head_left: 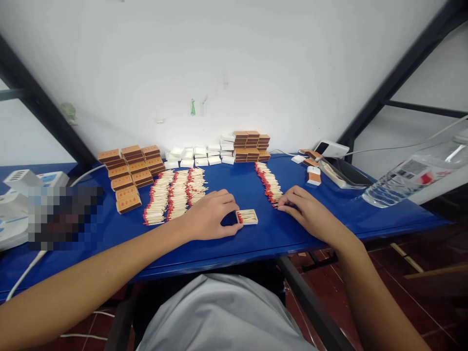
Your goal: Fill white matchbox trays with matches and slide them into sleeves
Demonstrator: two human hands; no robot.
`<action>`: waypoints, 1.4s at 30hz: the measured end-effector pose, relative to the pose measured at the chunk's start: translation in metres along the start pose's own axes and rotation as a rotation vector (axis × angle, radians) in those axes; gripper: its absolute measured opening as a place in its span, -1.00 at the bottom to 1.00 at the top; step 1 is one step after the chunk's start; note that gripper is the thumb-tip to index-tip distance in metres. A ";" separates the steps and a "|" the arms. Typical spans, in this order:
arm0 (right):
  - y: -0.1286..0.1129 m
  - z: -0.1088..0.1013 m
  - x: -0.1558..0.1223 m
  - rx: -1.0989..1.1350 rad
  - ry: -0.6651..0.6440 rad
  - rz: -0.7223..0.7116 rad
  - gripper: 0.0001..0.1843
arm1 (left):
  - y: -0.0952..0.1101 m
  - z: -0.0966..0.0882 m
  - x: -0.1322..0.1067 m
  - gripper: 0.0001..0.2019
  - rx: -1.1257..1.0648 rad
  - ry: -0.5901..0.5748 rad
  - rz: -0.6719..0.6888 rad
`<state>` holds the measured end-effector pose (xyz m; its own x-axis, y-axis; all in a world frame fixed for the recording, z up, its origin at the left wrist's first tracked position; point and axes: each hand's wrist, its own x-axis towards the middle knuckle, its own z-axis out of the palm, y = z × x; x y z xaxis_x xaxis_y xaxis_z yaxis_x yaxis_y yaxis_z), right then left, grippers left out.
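A small white matchbox tray [250, 222] with red-tipped matches in it lies on the blue table. My left hand [215, 214] grips its left end between thumb and fingers. To the right, my right hand [302, 207] is closed in a pinch at the near end of a row of loose matches [269, 183], its fingertips on matches there. Several more columns of red-headed matches [177, 192] lie side by side beyond my left forearm, partly covered by that hand.
Stacked brown matchboxes stand at the back left [131, 170] and back centre [251, 145], with white trays [199, 155] between them. On the right are a tilted water bottle [409, 178], a black-and-white device [345, 173] and a few box parts. A power strip [54, 179] sits at far left.
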<state>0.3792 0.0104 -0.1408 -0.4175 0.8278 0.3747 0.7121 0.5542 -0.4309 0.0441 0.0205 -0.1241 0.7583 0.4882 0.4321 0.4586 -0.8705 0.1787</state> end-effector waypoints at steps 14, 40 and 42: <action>0.005 0.000 0.002 0.003 -0.002 0.027 -0.72 | 0.000 0.000 0.001 -0.76 0.003 0.001 0.009; -0.091 0.038 0.024 -0.100 0.001 -0.142 -0.90 | 0.001 0.000 0.002 -0.77 0.031 0.002 0.025; -0.084 0.030 0.021 -0.046 0.011 -0.119 -0.89 | 0.001 0.000 0.001 -0.76 0.026 0.006 0.021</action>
<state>0.2933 -0.0160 -0.1213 -0.4942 0.7554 0.4302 0.6836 0.6434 -0.3445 0.0453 0.0202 -0.1231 0.7650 0.4690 0.4413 0.4545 -0.8787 0.1460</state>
